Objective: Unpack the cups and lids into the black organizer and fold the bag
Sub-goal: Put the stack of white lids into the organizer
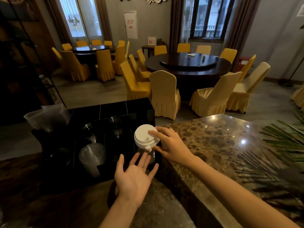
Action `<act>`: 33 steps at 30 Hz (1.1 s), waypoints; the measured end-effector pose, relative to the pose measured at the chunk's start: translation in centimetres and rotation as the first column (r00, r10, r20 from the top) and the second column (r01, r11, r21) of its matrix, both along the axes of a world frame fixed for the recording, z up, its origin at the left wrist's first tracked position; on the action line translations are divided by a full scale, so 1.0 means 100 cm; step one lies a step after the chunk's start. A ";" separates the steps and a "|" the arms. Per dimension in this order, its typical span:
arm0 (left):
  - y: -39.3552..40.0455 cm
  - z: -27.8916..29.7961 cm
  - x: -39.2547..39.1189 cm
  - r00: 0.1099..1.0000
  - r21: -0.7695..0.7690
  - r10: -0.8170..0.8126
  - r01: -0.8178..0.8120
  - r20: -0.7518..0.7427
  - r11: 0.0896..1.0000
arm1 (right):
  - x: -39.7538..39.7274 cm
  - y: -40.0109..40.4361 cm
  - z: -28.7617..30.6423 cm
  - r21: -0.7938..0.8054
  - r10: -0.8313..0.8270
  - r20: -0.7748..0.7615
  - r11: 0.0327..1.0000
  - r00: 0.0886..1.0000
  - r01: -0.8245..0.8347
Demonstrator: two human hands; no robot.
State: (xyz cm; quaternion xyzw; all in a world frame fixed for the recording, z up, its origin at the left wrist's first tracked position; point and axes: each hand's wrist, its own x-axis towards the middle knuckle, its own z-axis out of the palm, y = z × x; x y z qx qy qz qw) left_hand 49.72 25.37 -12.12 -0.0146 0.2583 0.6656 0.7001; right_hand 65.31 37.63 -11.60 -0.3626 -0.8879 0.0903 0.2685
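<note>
The person stands at a marble counter (213, 137), and the black organizer (113, 107) sits at its left end. The right hand (171, 145) is closed on a stack of white lids (144, 135): the thumb lies on the top lid and the other fingers press the side. The stack is over the front right compartment of the organizer; I cannot tell if its bottom already rests inside. The left hand (134, 176) is open, palm up, fingers spread, just below the stack and holding nothing.

I think these lids are thin plastic, very light and a little springy. A nested stack can slide apart or tilt, so it is better to hold it around the side with one finger on top, as the right hand does now, and to support it from under.

I count one stack of white lids; how many lids are in it is too small to see. In the organizer there are about four stacks of clear cups (92, 157), though the dark compartments make this uncertain. One clear plastic bag (47, 116) stands at the left of the organizer, not folded yet.
</note>
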 end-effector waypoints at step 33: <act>-0.003 -0.040 0.007 0.947 -0.179 0.068 -0.011 0.314 0.984 | -0.020 -0.015 -0.026 0.202 -0.161 0.351 0.975 0.922 0.093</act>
